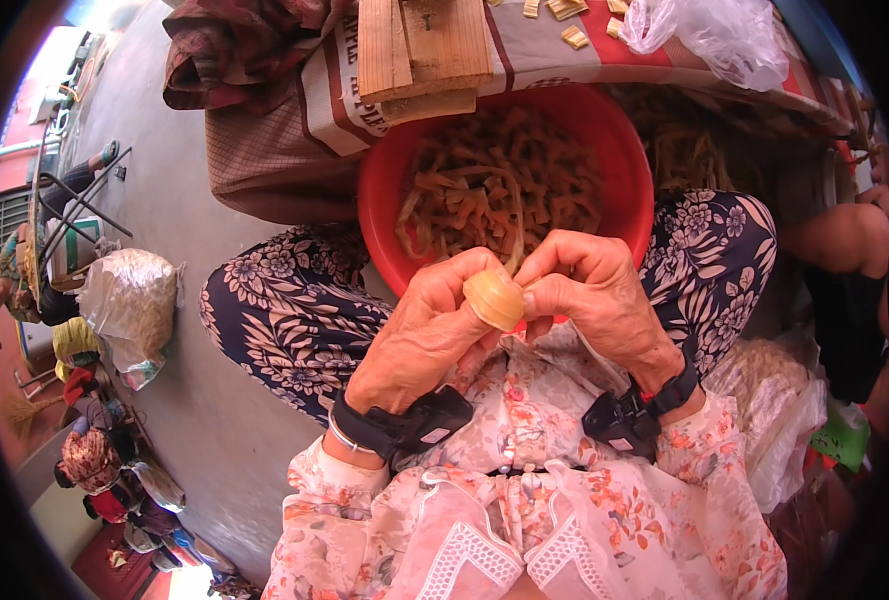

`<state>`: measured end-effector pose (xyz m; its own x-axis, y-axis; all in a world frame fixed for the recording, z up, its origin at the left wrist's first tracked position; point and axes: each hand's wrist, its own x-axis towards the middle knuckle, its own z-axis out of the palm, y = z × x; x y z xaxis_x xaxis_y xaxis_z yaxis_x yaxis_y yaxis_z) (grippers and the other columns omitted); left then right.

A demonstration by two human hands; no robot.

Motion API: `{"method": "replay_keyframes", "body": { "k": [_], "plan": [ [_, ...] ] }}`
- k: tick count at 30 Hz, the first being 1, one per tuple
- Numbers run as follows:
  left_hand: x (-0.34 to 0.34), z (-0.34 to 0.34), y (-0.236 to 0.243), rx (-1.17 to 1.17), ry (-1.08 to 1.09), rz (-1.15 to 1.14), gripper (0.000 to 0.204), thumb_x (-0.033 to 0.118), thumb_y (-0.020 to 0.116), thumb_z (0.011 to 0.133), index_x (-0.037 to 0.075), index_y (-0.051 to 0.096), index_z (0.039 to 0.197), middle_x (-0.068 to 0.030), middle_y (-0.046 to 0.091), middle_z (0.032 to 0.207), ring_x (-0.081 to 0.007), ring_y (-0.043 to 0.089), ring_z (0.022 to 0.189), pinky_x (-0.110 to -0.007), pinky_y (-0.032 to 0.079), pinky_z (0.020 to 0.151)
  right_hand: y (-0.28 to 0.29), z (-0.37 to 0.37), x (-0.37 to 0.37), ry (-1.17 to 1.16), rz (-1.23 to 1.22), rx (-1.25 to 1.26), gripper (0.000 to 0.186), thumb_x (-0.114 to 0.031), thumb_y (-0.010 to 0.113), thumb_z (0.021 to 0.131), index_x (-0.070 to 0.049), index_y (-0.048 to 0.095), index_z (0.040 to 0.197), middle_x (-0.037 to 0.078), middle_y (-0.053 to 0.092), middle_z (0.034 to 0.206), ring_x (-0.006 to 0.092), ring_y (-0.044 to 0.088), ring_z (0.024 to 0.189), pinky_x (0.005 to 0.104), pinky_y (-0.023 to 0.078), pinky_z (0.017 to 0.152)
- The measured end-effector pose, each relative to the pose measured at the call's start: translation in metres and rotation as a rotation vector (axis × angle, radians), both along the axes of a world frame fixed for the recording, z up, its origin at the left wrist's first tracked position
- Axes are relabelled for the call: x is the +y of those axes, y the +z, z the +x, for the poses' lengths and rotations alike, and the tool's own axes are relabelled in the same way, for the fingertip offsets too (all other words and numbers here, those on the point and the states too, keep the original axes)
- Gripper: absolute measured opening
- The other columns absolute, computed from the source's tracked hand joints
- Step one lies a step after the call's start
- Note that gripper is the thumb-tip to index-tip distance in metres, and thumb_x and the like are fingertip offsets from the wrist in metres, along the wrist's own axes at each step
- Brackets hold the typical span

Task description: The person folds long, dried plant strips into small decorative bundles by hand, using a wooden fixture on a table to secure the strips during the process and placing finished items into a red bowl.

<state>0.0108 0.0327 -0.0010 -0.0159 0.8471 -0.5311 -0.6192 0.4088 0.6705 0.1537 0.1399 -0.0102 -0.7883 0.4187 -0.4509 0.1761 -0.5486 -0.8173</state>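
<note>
My left hand is closed on a pale yellow, flat strip folded into a short band, held above my lap. My right hand pinches the same piece at its right side with thumb and forefinger. Just beyond both hands, between my patterned-trousered knees, a red plastic basin holds a tangled heap of tan strips; my hands hide part of its near rim. Black devices are strapped on both wrists.
A cloth-covered surface behind the basin bears a wooden block, small folded pieces and plastic bags. Filled bags lie left and right. Another person's bare knee is at right; stools and clutter line the left.
</note>
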Motion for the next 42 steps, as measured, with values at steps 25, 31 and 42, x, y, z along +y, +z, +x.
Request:
{"method": "replay_keyframes", "body": {
  "k": [25,31,42],
  "plan": [
    [0.014,0.015,-0.007,0.321,0.29,-0.075,0.015,0.004,0.06,0.081,-0.002,0.061,0.094,-0.0012,0.06,0.074,-0.004,0.049,0.06,-0.017,0.04,0.055,-0.01,-0.012,-0.013,-0.162,0.804,-0.124,0.016,-0.001,0.054,0.079,0.005,0.056,0.094,0.019,0.061,0.076,0.027,0.063,0.068,0.0315,0.049,0.058],
    [0.01,0.004,-0.026,-0.233,0.273,0.027,0.015,0.009,0.061,0.082,0.001,0.061,0.094,-0.0031,0.06,0.073,-0.0033,0.039,0.048,-0.019,0.036,0.049,-0.001,-0.022,0.005,-0.158,0.122,-0.16,0.014,-0.002,0.046,0.083,0.005,0.059,0.086,0.009,0.061,0.064,0.012,0.058,0.053,0.0238,0.048,0.05],
    [0.011,0.01,-0.022,-0.01,0.367,0.088,0.014,0.014,0.06,0.086,0.002,0.062,0.091,-0.0043,0.063,0.085,-0.0057,0.055,0.073,-0.018,0.041,0.06,0.009,-0.016,0.0,-0.06,0.723,-0.195,0.015,-0.006,0.067,0.072,0.002,0.054,0.073,0.009,0.057,0.063,0.0141,0.058,0.055,0.0266,0.042,0.046]
  ]
}}
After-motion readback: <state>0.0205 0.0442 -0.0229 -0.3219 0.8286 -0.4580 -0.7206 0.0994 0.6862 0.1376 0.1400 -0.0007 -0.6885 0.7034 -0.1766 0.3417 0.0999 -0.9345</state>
